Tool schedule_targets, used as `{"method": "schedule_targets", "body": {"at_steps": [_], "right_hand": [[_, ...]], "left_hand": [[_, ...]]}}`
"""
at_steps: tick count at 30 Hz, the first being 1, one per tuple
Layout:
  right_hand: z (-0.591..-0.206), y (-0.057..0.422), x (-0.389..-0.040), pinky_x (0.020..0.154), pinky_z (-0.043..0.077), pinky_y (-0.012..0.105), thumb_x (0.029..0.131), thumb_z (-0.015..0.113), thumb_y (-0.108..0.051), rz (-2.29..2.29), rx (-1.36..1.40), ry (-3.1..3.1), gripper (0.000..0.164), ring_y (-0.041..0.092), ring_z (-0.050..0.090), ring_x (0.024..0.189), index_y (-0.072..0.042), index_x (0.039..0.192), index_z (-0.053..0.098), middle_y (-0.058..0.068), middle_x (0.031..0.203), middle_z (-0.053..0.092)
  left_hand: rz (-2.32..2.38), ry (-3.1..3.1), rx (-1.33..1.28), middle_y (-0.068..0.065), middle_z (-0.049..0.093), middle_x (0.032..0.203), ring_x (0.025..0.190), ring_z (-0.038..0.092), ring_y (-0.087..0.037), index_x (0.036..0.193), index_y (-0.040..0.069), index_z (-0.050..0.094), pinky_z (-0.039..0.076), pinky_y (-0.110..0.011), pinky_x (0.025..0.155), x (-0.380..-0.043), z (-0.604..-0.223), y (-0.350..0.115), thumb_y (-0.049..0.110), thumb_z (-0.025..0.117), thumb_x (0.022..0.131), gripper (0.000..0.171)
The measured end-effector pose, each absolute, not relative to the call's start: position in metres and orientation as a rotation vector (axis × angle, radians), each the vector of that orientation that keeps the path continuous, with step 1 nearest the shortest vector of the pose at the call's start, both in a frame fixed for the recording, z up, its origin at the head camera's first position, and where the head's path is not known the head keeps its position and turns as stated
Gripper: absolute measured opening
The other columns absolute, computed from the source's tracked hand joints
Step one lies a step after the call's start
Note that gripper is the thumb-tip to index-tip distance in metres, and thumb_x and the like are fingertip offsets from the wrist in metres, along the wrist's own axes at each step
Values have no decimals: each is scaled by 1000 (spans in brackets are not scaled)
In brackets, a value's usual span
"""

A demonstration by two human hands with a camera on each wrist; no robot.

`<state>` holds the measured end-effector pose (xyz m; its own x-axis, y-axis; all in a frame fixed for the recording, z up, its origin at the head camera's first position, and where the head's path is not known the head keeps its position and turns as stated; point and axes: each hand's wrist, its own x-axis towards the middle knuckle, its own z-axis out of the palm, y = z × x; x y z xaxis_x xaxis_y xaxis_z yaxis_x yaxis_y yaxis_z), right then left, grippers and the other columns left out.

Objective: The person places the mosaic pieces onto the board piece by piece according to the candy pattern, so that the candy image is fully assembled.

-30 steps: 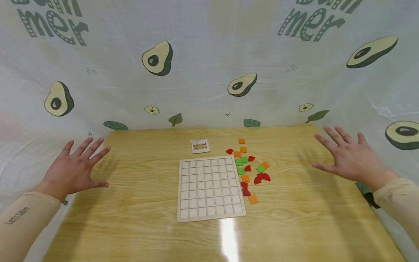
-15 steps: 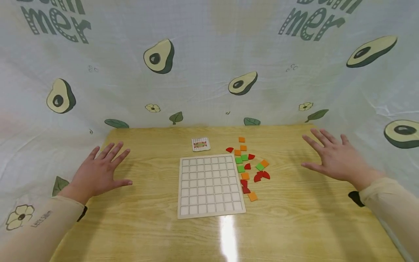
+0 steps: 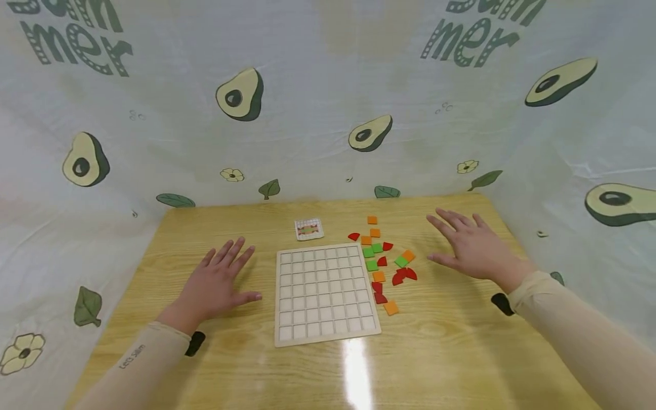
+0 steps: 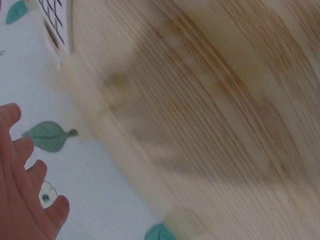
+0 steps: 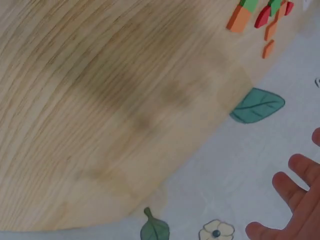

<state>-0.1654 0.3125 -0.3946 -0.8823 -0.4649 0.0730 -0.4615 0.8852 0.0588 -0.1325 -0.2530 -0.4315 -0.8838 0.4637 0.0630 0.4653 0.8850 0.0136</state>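
Observation:
In the head view my left hand (image 3: 212, 287) hovers over the table just left of a pale wooden grid board (image 3: 325, 293), fingers spread and holding nothing. My right hand (image 3: 474, 247), also spread, is to the right of the scattered pieces, with nothing in it. Between the board and that hand lie orange squares (image 3: 392, 308), green squares (image 3: 372, 265) and red quarter-round pieces (image 3: 397, 279), several of each. Some rest against the board's right edge. Behind the board is a small card (image 3: 309, 229) printed with a grid and a red, green and orange pattern.
The wooden table (image 3: 225, 364) ends at a hanging cloth (image 3: 307, 74) printed with avocados and leaves, which rises at the back and both sides. A bright glare streak lies on the table in front of the board.
Both hands have moved inward over the table, the left rightward toward the board and the right leftward toward the pieces. Board, card and pieces have stayed in place.

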Motion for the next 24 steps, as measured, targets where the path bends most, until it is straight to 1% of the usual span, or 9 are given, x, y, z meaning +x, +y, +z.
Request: {"method": "schedule_targets", "body": {"at_steps": [2,7,13,19,22,24], "right_hand": [[-400,303,-168,107,20,72,90,63,-61,-15,747,-2970,89,38,32,141,-14,158,29,16,159,30],[-414,281,-174,108,24,69,91,68,-52,75,801,-2974,86,40,40,137,-11,157,31,16,156,35],[-424,253,-184,107,35,60,92,71,-42,222,855,-2978,79,41,49,128,-8,154,36,18,148,46],[-429,227,-197,101,43,56,94,69,-38,339,812,-3043,72,39,53,125,-12,154,39,20,142,52],[-429,214,-205,98,47,54,96,68,-37,384,787,-3072,66,37,56,123,-13,152,43,18,140,54],[-430,206,-211,95,49,52,96,67,-35,432,775,-3077,62,33,59,118,-13,150,46,15,136,58]], "left_hand": [[-78,-3015,-747,-14,16,165,149,16,-37,159,15,27,16,-61,115,-132,-434,-244,78,56,83,103],[-194,-3059,-784,-15,17,164,148,18,-38,160,14,26,20,-60,114,-130,-441,-228,76,59,82,105],[-260,-3123,-819,-16,20,163,146,24,-41,158,12,30,29,-60,111,-125,-453,-216,76,64,78,108],[-318,-3189,-838,-17,21,162,144,26,-43,157,11,33,31,-60,109,-119,-456,-210,78,68,72,113],[-332,-3215,-852,-17,22,162,143,27,-45,157,11,34,32,-60,109,-117,-456,-208,78,70,69,116],[-330,-3242,-850,-16,21,163,143,27,-45,157,12,33,31,-60,109,-116,-456,-206,79,71,67,118]]}}
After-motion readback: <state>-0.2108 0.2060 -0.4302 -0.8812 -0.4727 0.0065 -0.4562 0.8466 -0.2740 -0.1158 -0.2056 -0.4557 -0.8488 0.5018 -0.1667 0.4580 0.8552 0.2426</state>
